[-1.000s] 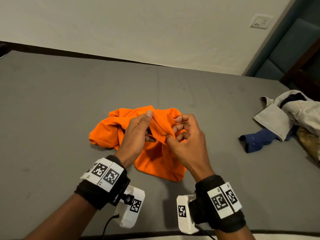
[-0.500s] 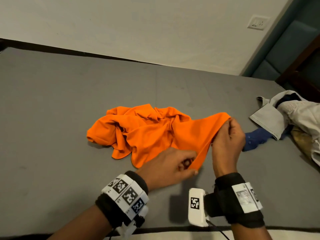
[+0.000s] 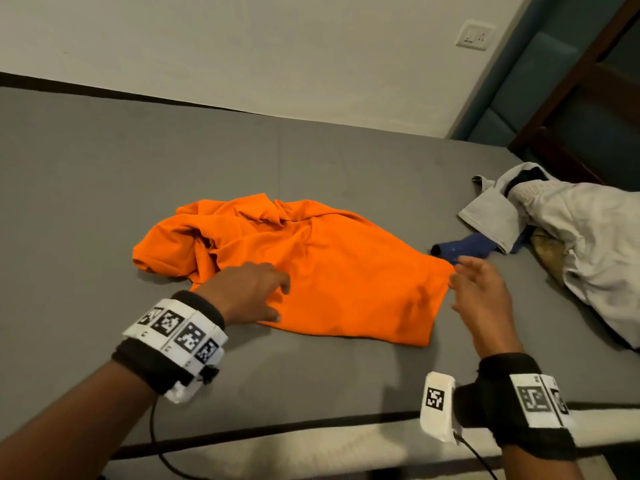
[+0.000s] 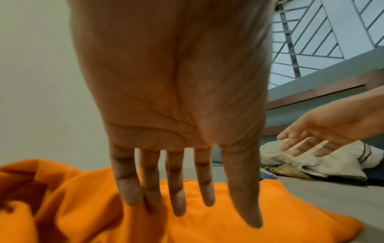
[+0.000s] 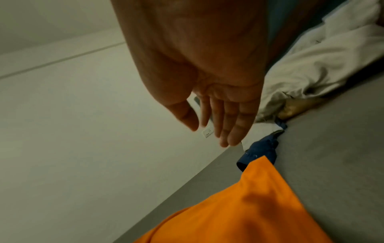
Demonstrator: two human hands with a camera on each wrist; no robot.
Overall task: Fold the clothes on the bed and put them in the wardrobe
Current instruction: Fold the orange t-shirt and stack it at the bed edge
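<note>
Both grips open, holding nothing: left hand [image 3: 247, 292] flat on orange shirt [image 3: 332, 271], right hand [image 3: 479, 294] just beside its hem. Risked leaving far bunched folds unsmoothed.

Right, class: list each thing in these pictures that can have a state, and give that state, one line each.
Orange shirt: partly spread on the bed, left side bunched, unfolded.
Left hand: open, fingers straight, on the shirt.
Right hand: open, holding nothing, beside the shirt's right edge.
Pale clothes: crumpled heap, unfolded.
Blue garment: partly under the pale clothes, unfolded.
</note>
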